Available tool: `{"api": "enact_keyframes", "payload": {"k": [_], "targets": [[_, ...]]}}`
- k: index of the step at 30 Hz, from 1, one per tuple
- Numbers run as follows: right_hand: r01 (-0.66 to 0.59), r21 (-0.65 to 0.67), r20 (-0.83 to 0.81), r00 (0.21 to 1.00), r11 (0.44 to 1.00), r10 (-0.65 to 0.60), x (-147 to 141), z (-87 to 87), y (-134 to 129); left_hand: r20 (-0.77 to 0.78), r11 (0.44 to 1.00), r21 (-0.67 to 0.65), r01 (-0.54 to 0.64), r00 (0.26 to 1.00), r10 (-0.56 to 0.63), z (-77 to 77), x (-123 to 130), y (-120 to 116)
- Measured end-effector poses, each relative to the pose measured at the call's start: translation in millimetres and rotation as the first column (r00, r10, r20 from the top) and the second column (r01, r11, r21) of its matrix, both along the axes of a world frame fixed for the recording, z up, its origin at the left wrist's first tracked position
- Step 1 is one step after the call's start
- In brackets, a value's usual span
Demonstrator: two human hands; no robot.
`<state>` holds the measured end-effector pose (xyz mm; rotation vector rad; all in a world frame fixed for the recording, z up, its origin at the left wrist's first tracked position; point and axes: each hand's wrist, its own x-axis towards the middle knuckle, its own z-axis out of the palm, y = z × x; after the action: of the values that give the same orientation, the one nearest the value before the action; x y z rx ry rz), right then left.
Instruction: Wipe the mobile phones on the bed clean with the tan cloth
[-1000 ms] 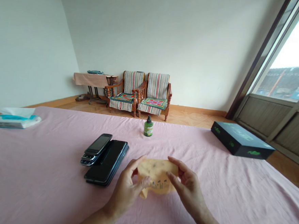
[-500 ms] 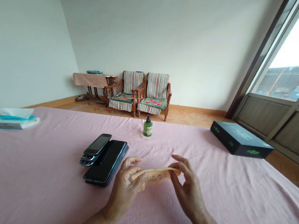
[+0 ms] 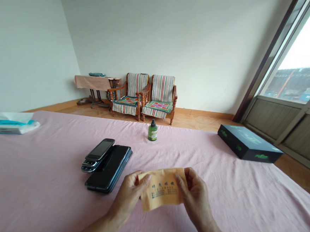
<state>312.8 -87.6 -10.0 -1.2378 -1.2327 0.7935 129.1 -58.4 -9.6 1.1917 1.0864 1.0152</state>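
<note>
An orange-yellow cloth (image 3: 162, 192) with dark printed characters is stretched between my two hands above the pink sheet. My left hand (image 3: 131, 192) pinches its left edge, thumb on the printed face and fingers behind. The upper right part is gripped by my right hand (image 3: 194, 189), whose thumb also lies on the front. Left of my hands, a stack of large dark phones (image 3: 108, 169) lies beside and partly under a smaller stack of phones (image 3: 100, 150). Beyond the cloth stands a green bottle (image 3: 152, 131) with a black top.
A black box (image 3: 250, 144) with green marks lies at the right of the pink-covered surface (image 3: 47, 179). A tissue pack (image 3: 13, 123) sits at the far left. Two wooden chairs (image 3: 158, 105) and a cloth-covered table (image 3: 93, 82) stand by the wall.
The cloth was seen nearly edge-on and now its printed face shows towards me. My right hand's fingers have closed further around its edge, and both thumbs now press on the front.
</note>
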Motion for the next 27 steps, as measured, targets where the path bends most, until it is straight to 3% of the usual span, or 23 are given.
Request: {"api": "enact_keyframes", "payload": {"k": [3, 7, 9, 11, 13, 15, 19, 21, 23, 25, 27], "targets": [[-0.011, 0.155, 0.135, 0.991, 0.988, -0.010, -7.1, 2.9, -6.3, 0.064, 0.993, -0.038, 0.110, 0.992, -0.108, 6.5, 4.8, -5.0], [-0.247, 0.287, 0.335, 0.931, 0.926, 0.145, -20.1, 12.7, -15.9, 0.231, 0.927, 0.039, 0.374, 0.899, -0.372, 17.1, 12.8, -13.3], [-0.375, 0.288, 0.455, 0.863, 0.881, 0.219, -24.6, 18.7, -20.1, 0.271, 0.919, 0.067, 0.389, 0.879, -0.392, 18.7, 14.5, -15.1], [-0.430, 0.318, 0.513, 0.827, 0.845, 0.228, -26.3, 22.3, -23.2, 0.302, 0.945, 0.049, 0.322, 0.897, -0.321, 17.2, 13.9, -13.7], [-0.393, 0.387, 0.471, 0.862, 0.834, 0.188, -25.1, 21.6, -24.2, 0.362, 0.967, 0.012, 0.254, 0.900, -0.241, 13.8, 11.5, -9.8], [-0.262, 0.424, 0.367, 0.925, 0.867, 0.100, -21.8, 17.6, -22.8, 0.447, 0.971, -0.030, 0.237, 0.872, -0.199, 10.1, 8.8, -5.0], [0.026, 0.262, 0.196, 0.977, 0.965, -0.080, -14.0, 8.1, -15.1, 0.544, 0.962, -0.120, 0.246, 0.827, -0.143, 5.2, 6.2, 0.5], [-0.008, 0.120, 0.096, 0.995, 0.993, -0.004, -12.2, 5.4, -11.0, 0.552, 0.959, -0.133, 0.250, 0.822, -0.138, 3.9, 6.7, 0.4], [-0.175, 0.001, -0.027, 0.984, 0.985, 0.175, -12.4, 4.1, -7.8, 0.556, 0.957, -0.115, 0.265, 0.816, -0.159, 2.9, 7.2, -0.3], [-0.300, -0.049, -0.131, 0.948, 0.953, 0.292, -13.4, 3.4, -5.4, 0.549, 0.956, -0.089, 0.281, 0.815, -0.188, 1.7, 7.2, -0.5], [-0.312, -0.043, -0.195, 0.934, 0.949, 0.298, -13.9, 3.4, -3.6, 0.523, 0.953, -0.073, 0.293, 0.825, -0.213, 0.5, 6.6, 0.2]]}}
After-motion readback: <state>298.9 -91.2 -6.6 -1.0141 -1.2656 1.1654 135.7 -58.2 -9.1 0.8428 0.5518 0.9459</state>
